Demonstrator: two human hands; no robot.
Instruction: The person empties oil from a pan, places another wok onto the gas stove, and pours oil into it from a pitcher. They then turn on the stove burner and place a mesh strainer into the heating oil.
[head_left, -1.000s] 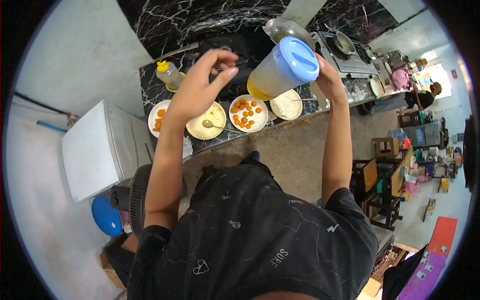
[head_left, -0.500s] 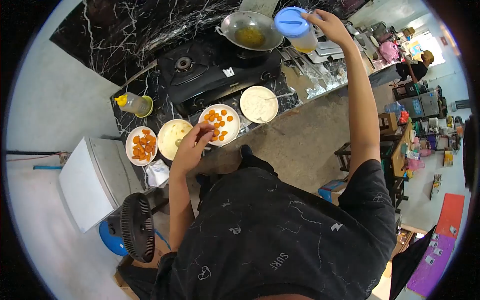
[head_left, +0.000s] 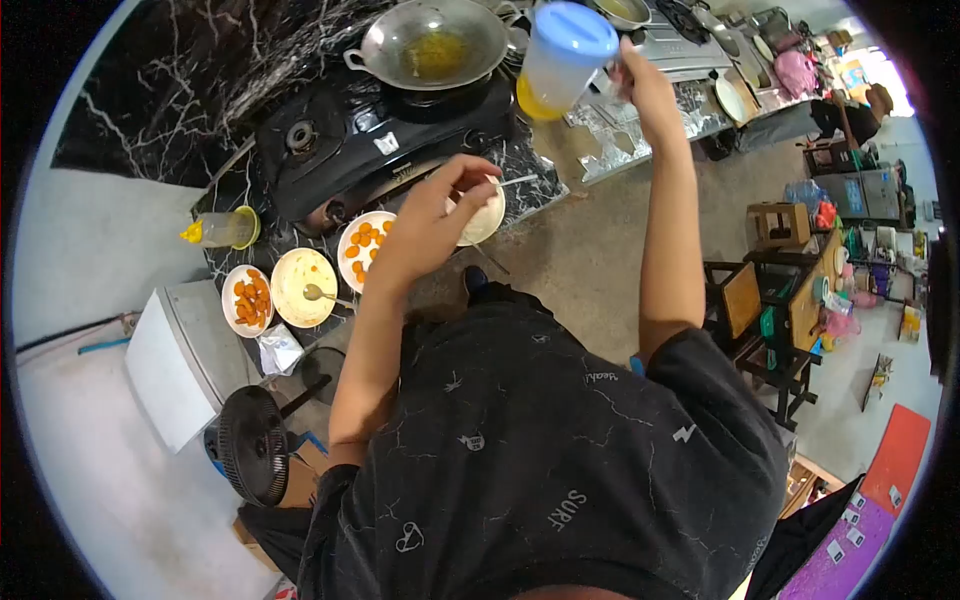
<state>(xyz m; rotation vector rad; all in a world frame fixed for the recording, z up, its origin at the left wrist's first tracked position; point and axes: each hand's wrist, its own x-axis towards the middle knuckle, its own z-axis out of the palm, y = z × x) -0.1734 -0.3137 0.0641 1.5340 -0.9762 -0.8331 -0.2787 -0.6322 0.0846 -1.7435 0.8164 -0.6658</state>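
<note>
My right hand (head_left: 640,88) grips the handle of a translucent pitcher (head_left: 556,70) with a blue lid and yellow liquid low inside, held up right of the wok (head_left: 435,45). Over the plates, my left hand (head_left: 440,215) has its fingers curled but apart, holding nothing. It partly covers a plate of orange balls (head_left: 350,247) and a bowl of white mixture (head_left: 484,222). Further left are a yellowish bowl (head_left: 290,285) with a spoon and a plate of orange pieces (head_left: 250,302). Yellow oil lies in the wok.
The wok sits on a black gas stove (head_left: 340,165). A yellow-capped bottle (head_left: 218,230) lies tilted at the left. A black fan (head_left: 252,440) and a white fridge (head_left: 165,365) stand left. Another person (head_left: 850,115) is far right, near wooden stools (head_left: 740,300).
Since half a second ago, the pitcher has come nearer the wok's right side. My left hand has moved from the orange balls up and right toward the white bowl. The view has shifted.
</note>
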